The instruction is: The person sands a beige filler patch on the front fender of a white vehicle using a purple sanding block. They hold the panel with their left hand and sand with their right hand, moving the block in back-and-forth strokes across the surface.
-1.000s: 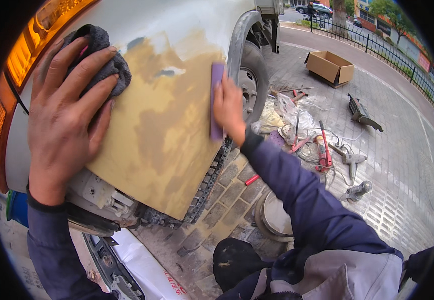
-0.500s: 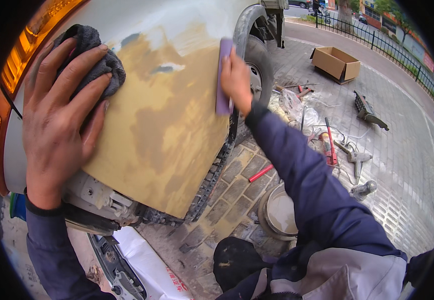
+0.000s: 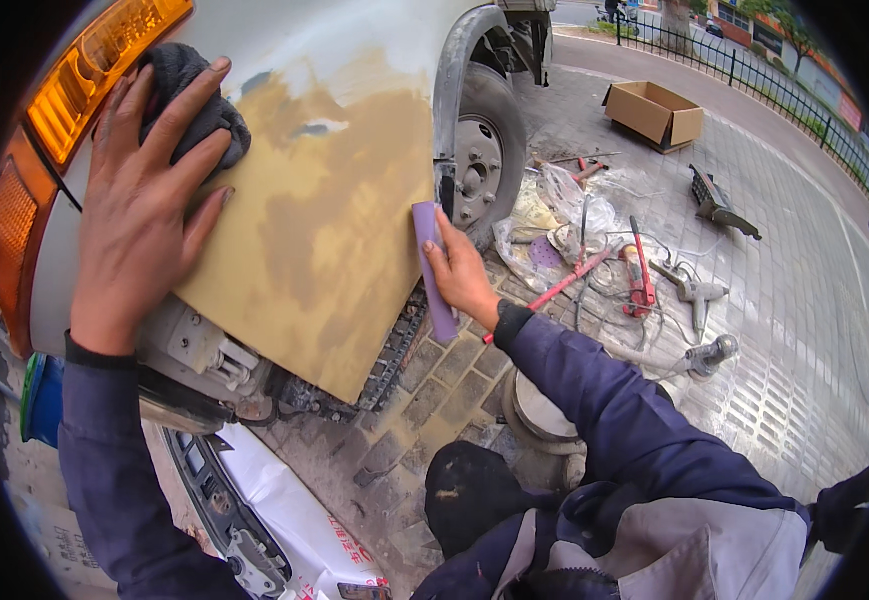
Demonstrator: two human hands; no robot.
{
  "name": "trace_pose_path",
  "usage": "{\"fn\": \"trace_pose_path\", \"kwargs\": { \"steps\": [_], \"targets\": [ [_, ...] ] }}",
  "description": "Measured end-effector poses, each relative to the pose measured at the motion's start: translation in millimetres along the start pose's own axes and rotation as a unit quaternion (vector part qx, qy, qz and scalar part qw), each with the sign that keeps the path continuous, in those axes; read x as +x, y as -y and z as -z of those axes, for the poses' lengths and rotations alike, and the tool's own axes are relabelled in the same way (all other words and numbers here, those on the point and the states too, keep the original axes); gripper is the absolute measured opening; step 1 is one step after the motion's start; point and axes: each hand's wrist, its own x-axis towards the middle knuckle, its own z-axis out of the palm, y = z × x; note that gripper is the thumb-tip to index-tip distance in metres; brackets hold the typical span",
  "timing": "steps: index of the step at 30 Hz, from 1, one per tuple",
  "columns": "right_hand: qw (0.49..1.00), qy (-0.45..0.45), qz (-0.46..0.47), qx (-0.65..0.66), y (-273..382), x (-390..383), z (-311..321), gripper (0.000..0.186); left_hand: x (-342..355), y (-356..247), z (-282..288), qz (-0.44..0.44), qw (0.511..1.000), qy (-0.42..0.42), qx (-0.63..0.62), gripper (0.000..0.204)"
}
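My left hand (image 3: 145, 225) presses a dark grey cloth (image 3: 217, 118) against the upper left of a vehicle's body panel, fingers bent over it beside the orange lamp. The panel (image 3: 295, 240) carries tan filler with brownish patches and a bare whitish area at the top. At the panel's right edge, my right hand (image 3: 465, 275) grips a long, purple-faced sanding block (image 3: 429, 250), held nearly upright. Its lower end reaches past the panel edge above the black plastic trim. My fingers hide part of the block's right side.
A wheel (image 3: 480, 165) stands beyond the panel. Right of it lie plastic sheeting, a red-handled tool (image 3: 640, 275), a heat gun (image 3: 700, 295) and cords. Below my right forearm sits a round bucket (image 3: 540, 410). An open cardboard box (image 3: 655, 115) stands farther back; a detached lamp assembly (image 3: 225, 500) lies below.
My right hand has brought the sanding block down along the panel's right edge. My left hand stays on the cloth, and the view has shifted slightly.
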Motion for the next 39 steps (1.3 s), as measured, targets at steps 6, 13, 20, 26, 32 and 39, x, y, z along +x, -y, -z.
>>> {"fn": "trace_pose_path", "kwargs": {
  "steps": [6, 13, 20, 26, 32, 39],
  "targets": [
    [0.997, 0.019, -0.077, -0.008, 18, -9, 97, 0.067, 25, -14, -27, -0.036, 0.999, 0.003, -0.025, 0.025],
    [0.956, -0.054, -0.219, 0.186, 46, -53, 181, 0.061, 123, -42, -108, -0.012, 0.997, 0.074, 0.008, 0.019],
    [0.945, -0.088, -0.258, 0.178, 37, -72, 231, 0.061, 156, -102, -193, -0.051, 0.998, 0.042, 0.005, 0.014],
    [0.958, -0.045, -0.261, 0.113, 27, -70, 268, 0.059, 120, -200, -260, -0.079, 0.991, 0.095, -0.057, 0.016],
    [0.968, -0.08, -0.224, 0.083, 31, -73, 305, 0.061, 62, -304, -274, -0.088, 0.958, 0.194, -0.191, 0.016],
    [0.929, -0.137, -0.307, 0.153, 42, -69, 332, 0.063, 9, -503, -219, 0.058, 0.763, 0.267, -0.586, 0.032]
  ]
}}
